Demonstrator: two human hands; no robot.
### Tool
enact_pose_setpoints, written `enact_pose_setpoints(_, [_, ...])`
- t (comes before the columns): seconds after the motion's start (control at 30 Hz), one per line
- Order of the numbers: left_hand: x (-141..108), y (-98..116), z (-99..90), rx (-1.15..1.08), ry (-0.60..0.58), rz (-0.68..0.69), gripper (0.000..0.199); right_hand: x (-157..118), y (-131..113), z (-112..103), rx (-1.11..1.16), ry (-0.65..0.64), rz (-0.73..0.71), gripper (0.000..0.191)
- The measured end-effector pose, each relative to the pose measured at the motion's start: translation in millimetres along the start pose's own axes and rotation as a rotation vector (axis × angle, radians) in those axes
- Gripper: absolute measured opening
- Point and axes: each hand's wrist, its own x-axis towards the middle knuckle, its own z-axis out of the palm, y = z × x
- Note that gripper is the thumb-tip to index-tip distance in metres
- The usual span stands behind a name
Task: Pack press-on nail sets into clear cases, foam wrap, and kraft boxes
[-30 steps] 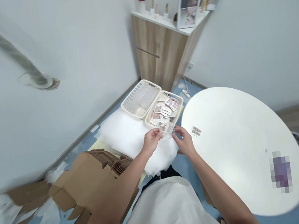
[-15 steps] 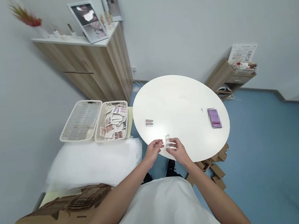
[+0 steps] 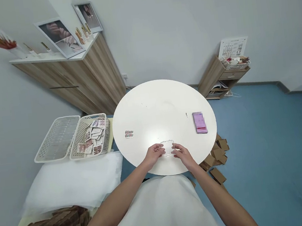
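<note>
A clear plastic box [image 3: 168, 148], see-through and rectangular, lies flat between my hands at the near edge of the white round table [image 3: 162, 97]. My left hand [image 3: 155, 153] grips its left side with thumb and fingers. On its right side my right hand [image 3: 182, 152] holds it the same way. Whether the box rests on the tabletop or hovers just above it, I cannot tell. To the left on the table sits a small card of press-on nails [image 3: 129, 134], in two rows.
A blurred-out purple box [image 3: 200, 122] and a tiny dark object [image 3: 186, 115] are on the table's right. At left stand a basket of nail cards [image 3: 90, 137] and a basket of clear plastic pieces [image 3: 57, 139]. Cardboard boxes [image 3: 214, 156] litter the floor at right.
The clear box has turned from edge-on to lying flat, and my left hand, earlier apart from it, now holds its left side. My view has shifted right.
</note>
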Motion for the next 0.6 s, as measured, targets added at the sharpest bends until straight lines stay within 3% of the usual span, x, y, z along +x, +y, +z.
enact_pose_setpoints(0.13, [5.9,4.5,12.9,0.042,0.03,0.048,0.041,10.3,-5.5,-16.7,-0.029,-0.005,-0.035,0.048])
enact_pose_setpoints(0.3, [3.6,10.2,14.4,0.272,-0.011,0.213,0.095,17.6,-6.4,-21.5,0.062,-0.049,0.03,0.047])
enact_pose_setpoints(0.47, [12.0,16.9,7.7,0.453,-0.057,0.276,0.079,23.7,-9.2,-30.6,-0.054,-0.127,-0.019,0.046])
enact_pose_setpoints(0.6, [21.1,17.7,2.8,0.432,-0.091,0.275,0.077,29.7,-23.0,-44.2,-0.353,-0.219,-0.252,0.061])
